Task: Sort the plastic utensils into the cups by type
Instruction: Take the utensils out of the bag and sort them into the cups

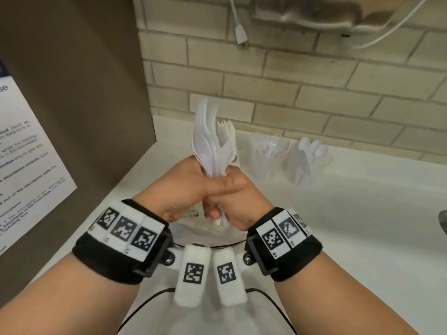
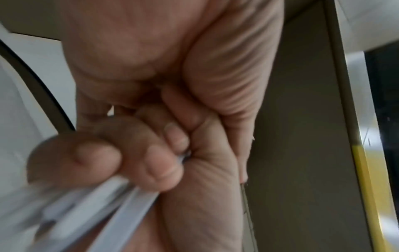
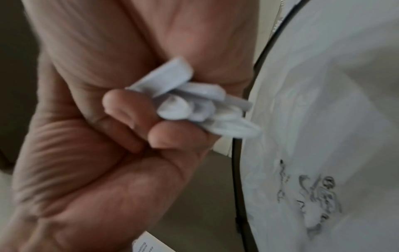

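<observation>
Both hands together at centre, clamped on one bundle of white plastic utensils (image 1: 212, 143) held upright above the counter (image 1: 338, 201). Left hand (image 1: 183, 187) wraps the handles; right hand (image 1: 235, 201) grips lower, handle ends poking below. At 2 o'clock: clear cup of forks (image 1: 268, 153), then cup of spoons (image 1: 307, 160), touching.

Head view looking down at both hands (image 1: 212, 192), 2 wrist views close-up, perhaps blurred, sharing clasped fingers
</observation>
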The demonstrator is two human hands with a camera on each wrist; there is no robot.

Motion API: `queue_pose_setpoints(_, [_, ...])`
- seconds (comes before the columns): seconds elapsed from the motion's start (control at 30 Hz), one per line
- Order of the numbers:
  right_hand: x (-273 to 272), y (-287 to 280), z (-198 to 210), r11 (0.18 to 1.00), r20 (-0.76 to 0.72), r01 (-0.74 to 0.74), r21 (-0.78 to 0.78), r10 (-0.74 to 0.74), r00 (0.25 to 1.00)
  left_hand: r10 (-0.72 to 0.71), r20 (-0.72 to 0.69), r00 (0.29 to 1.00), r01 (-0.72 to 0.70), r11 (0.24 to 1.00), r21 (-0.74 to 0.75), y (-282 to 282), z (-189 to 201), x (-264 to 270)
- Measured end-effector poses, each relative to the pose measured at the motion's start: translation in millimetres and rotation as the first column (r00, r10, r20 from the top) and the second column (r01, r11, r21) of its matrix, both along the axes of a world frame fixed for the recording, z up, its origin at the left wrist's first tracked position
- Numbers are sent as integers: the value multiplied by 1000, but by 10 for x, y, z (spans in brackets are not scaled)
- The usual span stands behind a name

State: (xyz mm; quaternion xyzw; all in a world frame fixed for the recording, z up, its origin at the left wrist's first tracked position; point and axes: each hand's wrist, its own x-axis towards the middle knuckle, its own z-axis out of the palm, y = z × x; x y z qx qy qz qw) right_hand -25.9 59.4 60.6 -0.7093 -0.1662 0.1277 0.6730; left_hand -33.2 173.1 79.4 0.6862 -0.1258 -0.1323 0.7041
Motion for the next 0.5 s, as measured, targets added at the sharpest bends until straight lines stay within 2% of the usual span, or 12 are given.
queue_pose_setpoints(0.07, [11,-18,-40,999,-44,-33,-34,32,999,86,-10,996,-85,995,58,-62,-32,12])
queue_pose_setpoints(0.17, [24,-91,-36,990,-82,-142,-4,141,987,170,28,985,-172,980,101,-130,-54,26])
queue_pose_setpoints(0.27, [25,-130,-22,984,-84,-178,-6,177,981,193,49,980,-197,973,118,-154,-58,48])
queue_pose_setpoints(0.33, [35,-137,-41,982,-101,-175,-66,168,981,213,34,976,-215,974,70,-176,-67,55])
queue_pose_setpoints(0.4, [43,-186,-51,975,-129,-146,-169,125,984,290,-9,957,-290,956,-38,-175,-74,77])
queue_pose_setpoints(0.5, [105,-313,16,958,-82,23,-287,-49,995,412,-65,909,-414,875,-249,-88,-105,149])
